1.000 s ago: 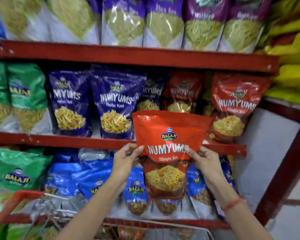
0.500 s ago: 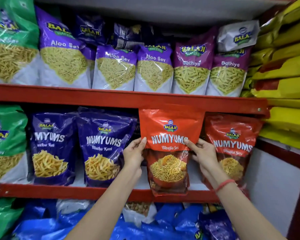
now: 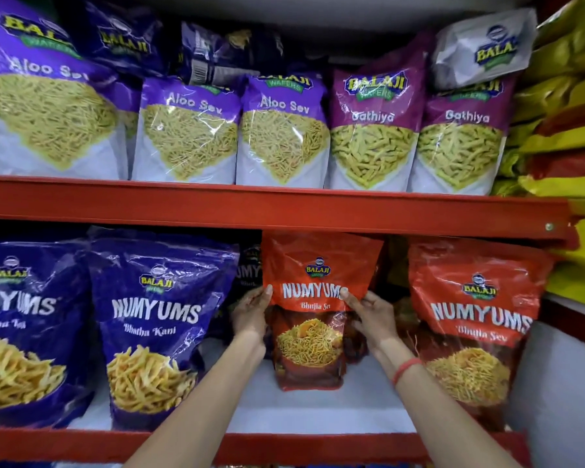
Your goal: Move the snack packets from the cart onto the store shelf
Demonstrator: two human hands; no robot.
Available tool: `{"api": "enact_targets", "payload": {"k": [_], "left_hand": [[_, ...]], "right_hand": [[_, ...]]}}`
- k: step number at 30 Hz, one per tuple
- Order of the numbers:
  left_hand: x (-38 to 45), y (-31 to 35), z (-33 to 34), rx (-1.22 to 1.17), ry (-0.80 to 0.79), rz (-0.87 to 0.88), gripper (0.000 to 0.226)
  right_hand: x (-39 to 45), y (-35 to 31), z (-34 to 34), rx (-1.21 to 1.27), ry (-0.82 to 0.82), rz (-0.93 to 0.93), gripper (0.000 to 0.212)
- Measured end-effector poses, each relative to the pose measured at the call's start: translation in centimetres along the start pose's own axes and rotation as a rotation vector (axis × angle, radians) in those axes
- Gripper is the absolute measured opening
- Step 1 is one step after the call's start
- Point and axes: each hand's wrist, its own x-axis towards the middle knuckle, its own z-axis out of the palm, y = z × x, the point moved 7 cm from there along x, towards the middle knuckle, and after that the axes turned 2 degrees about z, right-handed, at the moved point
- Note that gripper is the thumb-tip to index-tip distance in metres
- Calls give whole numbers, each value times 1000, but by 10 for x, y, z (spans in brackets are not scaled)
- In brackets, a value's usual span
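Both hands are on the red Numyums packet (image 3: 313,309), which stands upright on the white floor of the middle shelf (image 3: 318,410), in the gap between the purple Numyums packet (image 3: 156,319) at its nine o'clock and another red packet (image 3: 470,325) at its three o'clock. The left hand (image 3: 250,315) pinches the packet's left edge, fingers curled close around it; the right hand (image 3: 374,315) grips the right edge, thumb laid across the front. This looks like the placing step, nearly finished. Next, I'd judge, comes letting go gently so the packet stays standing, then going back to the cart, which is out of sight here.
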Motion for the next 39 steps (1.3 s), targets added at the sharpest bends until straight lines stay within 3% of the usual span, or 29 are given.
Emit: {"api": "enact_targets", "payload": {"k": [4, 6, 8, 11, 17, 21, 22, 25, 26, 30, 33, 36, 39], "left_hand": [[1, -12, -4, 79, -59, -12, 19], [-8, -24, -12, 129, -60, -73, 40], [-20, -37, -20, 159, -85, -158, 61], [-38, -52, -26, 235, -153, -239, 71], [-62, -42, -29, 292, -252, -214, 67], [-83, -33, -42, 342, -284, -190, 64], [-87, -32, -47, 367, -276, -185, 65], [-99, -27, -55, 398, -263, -186, 65], [-101, -25, -57, 397, -258, -195, 64], [-114, -17, -58, 427, -255, -216, 64], [-120, -16, -60, 463, -267, -197, 73], [-127, 7, -58, 521, -239, -42, 54], [-136, 62, -47, 631, -224, 264, 41]], "right_hand": [[-5, 8, -3, -37, -46, 45, 18], [-12, 21, -12, -101, -7, 122, 18], [-22, 38, -18, -176, 1, 223, 31], [-37, 56, -17, -179, -57, 328, 47], [-68, 52, -21, -237, -49, 299, 60], [-87, 57, -38, -366, -8, 269, 99], [-85, 65, -46, -386, -22, 269, 100], [-107, 53, -45, -412, -45, 250, 67], [-115, 48, -44, -421, -46, 249, 65], [-132, 37, -44, -459, -28, 229, 92], [-138, 31, -44, -503, -57, 220, 79], [-152, -4, -34, -618, -75, 86, 52], [-157, -65, -25, -690, -53, -123, 40]]}}
